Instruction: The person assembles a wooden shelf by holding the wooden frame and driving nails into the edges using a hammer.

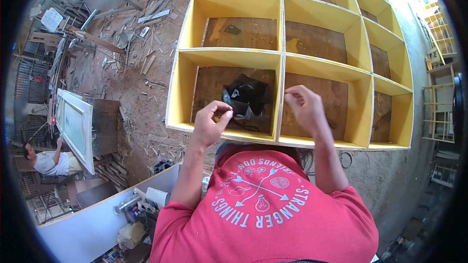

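Note:
A large yellow wooden shelf unit with open square compartments lies in front of me, its openings facing up. My left hand is over the near left compartment, thumb and fingertips pinched together; anything between them is too small to make out. Just beyond its fingertips a crumpled black plastic bag lies in that compartment. My right hand is above the neighbouring compartment, fingers curled and pinched close to the upright divider. Whether those fingertips touch the divider, or hold something, I cannot tell.
At left a person in a white shirt sits behind a white-framed panel. Wood scraps litter the dirt floor. A white-sided box with cans and tools stands at my lower left. More yellow frames stand at right.

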Demonstrator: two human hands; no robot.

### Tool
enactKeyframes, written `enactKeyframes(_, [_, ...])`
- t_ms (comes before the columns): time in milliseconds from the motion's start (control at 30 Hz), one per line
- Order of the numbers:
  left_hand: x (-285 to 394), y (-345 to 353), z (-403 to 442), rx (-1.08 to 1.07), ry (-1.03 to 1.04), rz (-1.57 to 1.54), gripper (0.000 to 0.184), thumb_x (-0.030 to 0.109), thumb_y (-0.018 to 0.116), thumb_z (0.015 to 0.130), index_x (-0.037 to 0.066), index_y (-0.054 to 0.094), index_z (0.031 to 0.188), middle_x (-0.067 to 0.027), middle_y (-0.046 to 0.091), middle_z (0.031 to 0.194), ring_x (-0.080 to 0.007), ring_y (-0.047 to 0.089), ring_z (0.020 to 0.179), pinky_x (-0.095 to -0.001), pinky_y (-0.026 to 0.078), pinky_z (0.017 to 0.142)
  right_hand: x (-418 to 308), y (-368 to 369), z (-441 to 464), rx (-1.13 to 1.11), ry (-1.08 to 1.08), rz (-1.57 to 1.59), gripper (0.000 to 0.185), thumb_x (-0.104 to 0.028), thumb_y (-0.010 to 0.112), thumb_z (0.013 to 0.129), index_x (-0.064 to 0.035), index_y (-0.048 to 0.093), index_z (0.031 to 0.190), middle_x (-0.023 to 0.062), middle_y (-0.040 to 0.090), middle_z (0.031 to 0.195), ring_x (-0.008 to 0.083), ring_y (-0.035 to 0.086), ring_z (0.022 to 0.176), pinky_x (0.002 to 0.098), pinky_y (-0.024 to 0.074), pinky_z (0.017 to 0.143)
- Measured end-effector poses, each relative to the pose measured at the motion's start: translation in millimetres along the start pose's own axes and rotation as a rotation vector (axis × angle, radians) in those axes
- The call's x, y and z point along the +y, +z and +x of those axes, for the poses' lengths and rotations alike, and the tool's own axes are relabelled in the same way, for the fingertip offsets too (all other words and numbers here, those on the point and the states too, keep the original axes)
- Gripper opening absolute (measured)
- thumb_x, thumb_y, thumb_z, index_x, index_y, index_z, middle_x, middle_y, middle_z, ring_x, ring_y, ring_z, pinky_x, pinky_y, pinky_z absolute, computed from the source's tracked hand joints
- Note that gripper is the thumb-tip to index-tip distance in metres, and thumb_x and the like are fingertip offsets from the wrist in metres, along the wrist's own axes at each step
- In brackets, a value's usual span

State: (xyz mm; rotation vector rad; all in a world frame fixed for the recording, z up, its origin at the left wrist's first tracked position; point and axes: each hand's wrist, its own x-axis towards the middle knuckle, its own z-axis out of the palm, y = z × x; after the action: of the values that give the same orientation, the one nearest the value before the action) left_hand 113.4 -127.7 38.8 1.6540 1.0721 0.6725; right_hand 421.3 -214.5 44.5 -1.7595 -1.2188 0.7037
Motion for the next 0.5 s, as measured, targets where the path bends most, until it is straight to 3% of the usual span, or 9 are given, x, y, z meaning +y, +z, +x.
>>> enactKeyframes(67, [7.7, -2.7, 5.0, -0.013, -0.020, 0.018, 0.011, 0.008, 0.073, 0.098, 0.000, 0.072, 0.106, -0.0077, 0.077, 0.098, -0.0136, 0.073, 0.091, -0.0298, 0.058, 0.084, 44.7, -40.1, 11.0, -0.183, 0.179, -0.360, 0.030, -0.023, 0.077, 0.096, -0.0026, 0.075, 0.118, 0.0228, 0.077, 0.113, 0.0390, 0.074, 0.108, 0.0459, 0.0585, 0.095])
enactKeyframes(100, [9.3, -3.8, 7.7, -0.018, -0.032, 0.029, 0.011, 0.008, 0.073, 0.098, 0.000, 0.073, 0.106, -0.0081, 0.077, 0.098, -0.0140, 0.073, 0.092, -0.0302, 0.058, 0.085, 71.8, -51.7, 15.8, -0.310, 0.249, -0.580, 0.039, -0.028, 0.078, 0.094, -0.0020, 0.073, 0.122, 0.0235, 0.076, 0.120, 0.0429, 0.070, 0.117, 0.0504, 0.0561, 0.101])
enactKeyframes(200, [13.3, -8.7, 17.3, -0.056, 0.053, 0.120, 0.015, 0.005, 0.071, 0.099, 0.000, 0.068, 0.113, -0.0096, 0.076, 0.099, -0.0156, 0.074, 0.093, -0.0318, 0.059, 0.086, 141.1, -57.6, 32.5, -0.760, 0.351, -0.881, 0.044, -0.028, 0.081, 0.090, -0.0033, 0.074, 0.126, 0.0222, 0.073, 0.130, 0.0419, 0.067, 0.125, 0.0499, 0.0562, 0.103])
enactKeyframes(300, [16.6, -22.2, 27.2, -0.029, 0.042, 0.094, 0.021, 0.004, 0.068, 0.099, 0.002, 0.061, 0.119, -0.0108, 0.075, 0.097, -0.0172, 0.075, 0.095, -0.0333, 0.060, 0.086, 169.5, -40.4, 36.3, -0.910, 0.458, -1.061, 0.062, -0.027, 0.086, 0.081, -0.0005, 0.068, 0.134, 0.0254, 0.072, 0.131, 0.0410, 0.068, 0.124, 0.0465, 0.0574, 0.101])
enactKeyframes(333, [5.8, -31.8, 31.7, -0.066, 0.032, 0.050, 0.025, 0.003, 0.067, 0.100, 0.003, 0.056, 0.123, -0.0112, 0.073, 0.096, -0.0172, 0.075, 0.096, -0.0338, 0.060, 0.087, 191.2, -31.8, 34.6, -0.830, 0.451, -1.069, 0.061, -0.027, 0.086, 0.080, -0.0002, 0.068, 0.132, 0.0255, 0.072, 0.130, 0.0415, 0.069, 0.122, 0.0468, 0.0578, 0.100])
enactKeyframes(400, [4.6, -54.7, 42.1, -0.143, 0.080, 0.123, 0.012, 0.000, 0.063, 0.099, 0.001, 0.063, 0.111, -0.0103, 0.073, 0.094, -0.0166, 0.072, 0.087, -0.0313, 0.058, 0.081, 245.4, -22.3, 32.4, -0.660, 0.438, -1.086, 0.060, -0.027, 0.087, 0.079, 0.0002, 0.068, 0.130, 0.0257, 0.072, 0.130, 0.0427, 0.070, 0.118, 0.0475, 0.0588, 0.097])
enactKeyframes(500, [-14.2, -89.5, 57.8, -0.278, 0.070, 0.189, 0.013, -0.002, 0.061, 0.096, 0.000, 0.069, 0.106, -0.0099, 0.074, 0.093, -0.0175, 0.070, 0.083, -0.0303, 0.056, 0.078, 275.5, -37.9, 33.3, -0.671, 0.366, -1.044, 0.052, -0.026, 0.083, 0.082, -0.0010, 0.069, 0.125, 0.0250, 0.073, 0.128, 0.0450, 0.071, 0.112, 0.0485, 0.0594, 0.095])
